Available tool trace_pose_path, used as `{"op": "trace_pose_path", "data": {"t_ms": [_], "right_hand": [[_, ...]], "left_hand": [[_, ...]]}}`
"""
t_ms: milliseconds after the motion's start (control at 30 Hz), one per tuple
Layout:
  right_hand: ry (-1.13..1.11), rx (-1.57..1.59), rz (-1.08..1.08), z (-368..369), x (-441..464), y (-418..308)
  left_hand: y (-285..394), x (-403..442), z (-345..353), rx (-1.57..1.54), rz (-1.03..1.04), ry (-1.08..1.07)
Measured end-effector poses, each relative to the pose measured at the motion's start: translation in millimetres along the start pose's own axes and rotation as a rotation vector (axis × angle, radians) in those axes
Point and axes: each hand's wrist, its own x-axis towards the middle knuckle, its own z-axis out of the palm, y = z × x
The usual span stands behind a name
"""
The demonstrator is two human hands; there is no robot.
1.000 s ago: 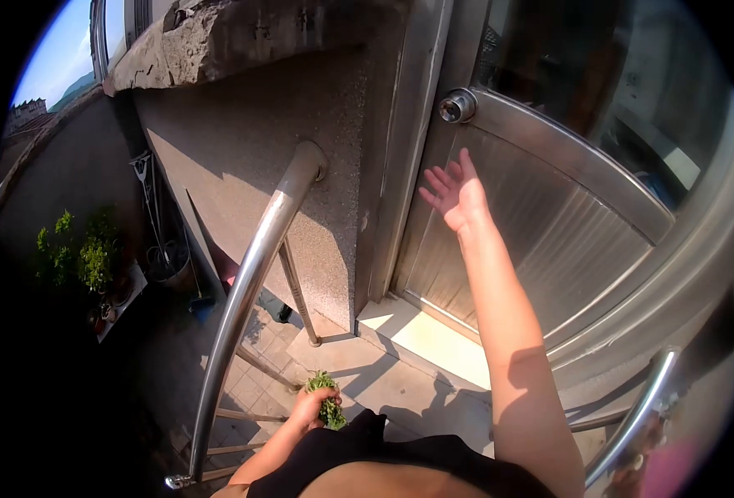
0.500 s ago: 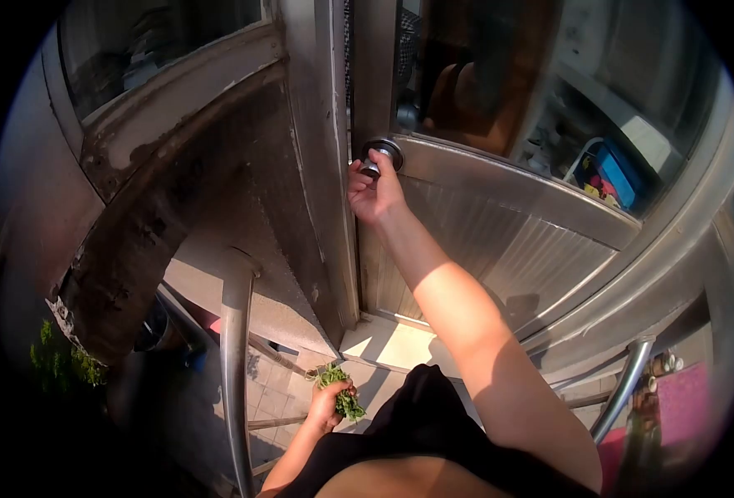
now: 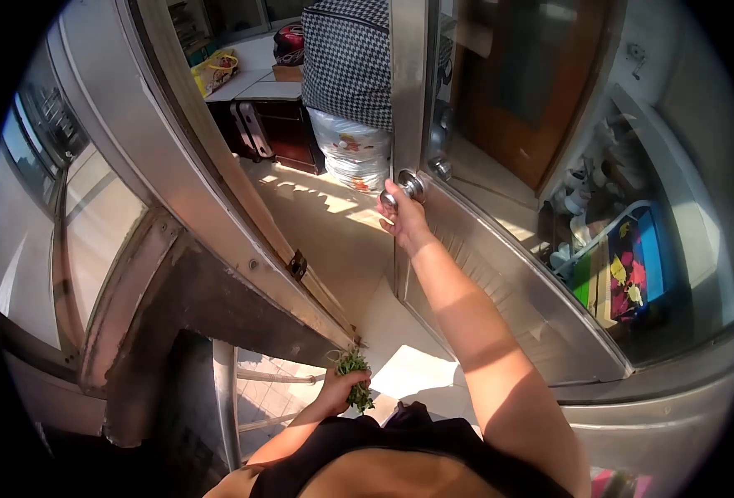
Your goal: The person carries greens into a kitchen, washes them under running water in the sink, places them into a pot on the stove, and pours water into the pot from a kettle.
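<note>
- Head view (only cam): R hand [image 3: 403,221] sits approx 1 o'c of centre, fingers curled round the round knob [image 3: 411,184]; arm reaches up from 5 o'c, nearly straight.
- Metal door [image 3: 475,290] stands ajar, hinge side prob twd 3–4 o'c; gap to the frame [image 3: 211,166] opens at 11–12 o'c.
- L hand [image 3: 334,393] is low, 6–7 o'c, closed on a bunch of greens [image 3: 355,379]; leaves stick out top & bottom of the fist. Greens are just inside 6 o'c, near the frame's lower end but look apart from it; exact gap hard to judge.
- Dark metal fitting [image 3: 298,265] on the frame at 9 o'c; handrail [image 3: 224,398] at 7–8 o'c, outside.
- Thru the gap: houndstooth bag [image 3: 346,62] at 12 o'c on a wht plastic bundle [image 3: 350,153], close by the door edge in view; can't tell if door touches either.
- Doing it well (my read): firm full-hand hold on knob, slow even push, no jerk, b/c bundle may be in the door's path.
- Elbow's nearly straight, so better to shift feet than over-reach.
- Greens: light hold, tucked close to body, else stems could snag on fitting or get crushed btwn door & frame.
- Watch footing at 5–6 o'c: bright sun patch [image 3: 413,372] could hide an edge.
</note>
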Motion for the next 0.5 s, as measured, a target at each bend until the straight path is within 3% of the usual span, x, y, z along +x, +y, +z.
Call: {"op": "trace_pose_path", "data": {"t_ms": [200, 500], "right_hand": [[0.126, 0.069, 0.009, -55.3, 63.9, -69.7], [0.277, 0.232, 0.085, -159.6, 129.1, -155.8]], "left_hand": [[63.7, 4.9, 53.3, 0.085, -0.059, 0.164], [134.6, 91.8, 112.8, 0.119, 0.142, 0.164]]}}
